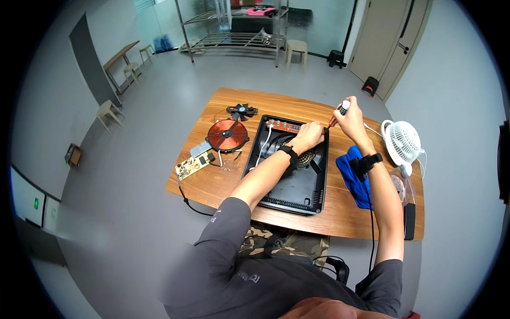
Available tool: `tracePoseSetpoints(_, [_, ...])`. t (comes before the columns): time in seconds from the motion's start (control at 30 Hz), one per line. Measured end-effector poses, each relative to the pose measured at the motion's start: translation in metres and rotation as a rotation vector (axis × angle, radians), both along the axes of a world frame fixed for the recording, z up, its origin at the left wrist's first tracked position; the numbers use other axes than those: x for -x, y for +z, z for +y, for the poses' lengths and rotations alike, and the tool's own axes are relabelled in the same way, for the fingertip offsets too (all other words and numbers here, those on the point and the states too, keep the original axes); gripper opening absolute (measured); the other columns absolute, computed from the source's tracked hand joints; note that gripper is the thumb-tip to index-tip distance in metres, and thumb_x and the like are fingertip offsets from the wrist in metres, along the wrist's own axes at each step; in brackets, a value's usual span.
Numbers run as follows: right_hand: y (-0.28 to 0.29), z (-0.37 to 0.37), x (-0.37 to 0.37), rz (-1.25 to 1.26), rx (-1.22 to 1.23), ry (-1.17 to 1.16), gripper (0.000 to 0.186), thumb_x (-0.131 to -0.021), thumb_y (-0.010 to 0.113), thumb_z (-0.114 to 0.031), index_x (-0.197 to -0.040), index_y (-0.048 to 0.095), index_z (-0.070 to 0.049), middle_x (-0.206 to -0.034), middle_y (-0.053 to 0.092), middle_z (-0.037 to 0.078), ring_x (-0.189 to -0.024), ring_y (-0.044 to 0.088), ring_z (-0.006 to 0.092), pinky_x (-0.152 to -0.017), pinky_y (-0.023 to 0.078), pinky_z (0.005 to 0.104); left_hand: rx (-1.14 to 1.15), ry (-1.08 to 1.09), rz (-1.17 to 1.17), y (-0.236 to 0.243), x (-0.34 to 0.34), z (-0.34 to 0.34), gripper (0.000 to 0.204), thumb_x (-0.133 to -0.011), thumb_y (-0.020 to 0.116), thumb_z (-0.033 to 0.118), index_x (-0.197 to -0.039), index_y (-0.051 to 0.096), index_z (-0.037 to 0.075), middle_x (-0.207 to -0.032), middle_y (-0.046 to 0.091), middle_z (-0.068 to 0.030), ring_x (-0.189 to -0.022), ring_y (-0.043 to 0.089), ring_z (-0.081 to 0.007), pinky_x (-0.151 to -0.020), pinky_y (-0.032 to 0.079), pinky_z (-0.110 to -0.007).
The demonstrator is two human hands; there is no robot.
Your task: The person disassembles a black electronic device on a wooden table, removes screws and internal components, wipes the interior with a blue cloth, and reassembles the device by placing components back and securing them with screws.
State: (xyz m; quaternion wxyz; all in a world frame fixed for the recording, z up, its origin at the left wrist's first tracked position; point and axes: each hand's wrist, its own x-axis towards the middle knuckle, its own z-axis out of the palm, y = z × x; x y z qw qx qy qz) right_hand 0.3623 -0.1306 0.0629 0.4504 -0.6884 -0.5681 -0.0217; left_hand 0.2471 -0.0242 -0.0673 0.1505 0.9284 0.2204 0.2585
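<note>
An opened black induction cooker housing (295, 194) lies on the wooden table before me. My right hand (350, 119) is closed around a screwdriver (333, 122) with a red and white handle, its tip pointing down toward the housing's upper right edge. Close to that tip, my left hand (309, 135) has its fingers bent together over the same corner; whether something is pinched in them is hidden. Inside the housing sit a narrow orange circuit board (281, 126) along the far side and a round vent grille (305, 158), partly covered by my left wrist. A white wire (264, 144) runs down the housing's left part.
Left of the housing lie a copper coil (227, 135), a black fan (243, 111), a yellowish circuit board (194, 165) with a black cord, and several small screws (228, 164). On the right are a blue cloth (353, 175), a white fan (402, 142) and a black box (409, 221).
</note>
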Motion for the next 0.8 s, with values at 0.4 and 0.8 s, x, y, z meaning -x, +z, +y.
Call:
tracePoseSetpoints(0.4, [0.011, 0.018, 0.036, 0.14, -0.1, 0.006, 0.041, -0.092, 0.071, -0.023, -0.116, 0.049, 0.002, -0.089, 0.07, 0.015, -0.078, 0.068, 0.0199, -0.074, 0.054, 0.034, -0.322, 0.033, 0.02, 0.059, 0.118, 0.037, 0.016, -0.078, 0.067, 0.016, -0.085, 0.067, 0.001, -0.091, 0.066, -0.0188, -0.081, 0.069, -0.0405, -0.072, 0.058, -0.049])
tracePoseSetpoints(0.8, [0.037, 0.033, 0.061, 0.188, -0.175, -0.018, 0.047, -0.088, 0.07, -0.027, -0.116, 0.048, 0.005, -0.086, 0.069, 0.016, -0.078, 0.069, 0.0238, -0.073, 0.055, 0.037, 0.012, 0.077, 0.317, 0.043, 0.252, 0.051, 0.011, -0.079, 0.073, 0.012, -0.081, 0.072, 0.002, -0.089, 0.072, -0.0188, -0.086, 0.07, -0.0376, -0.077, 0.056, -0.045])
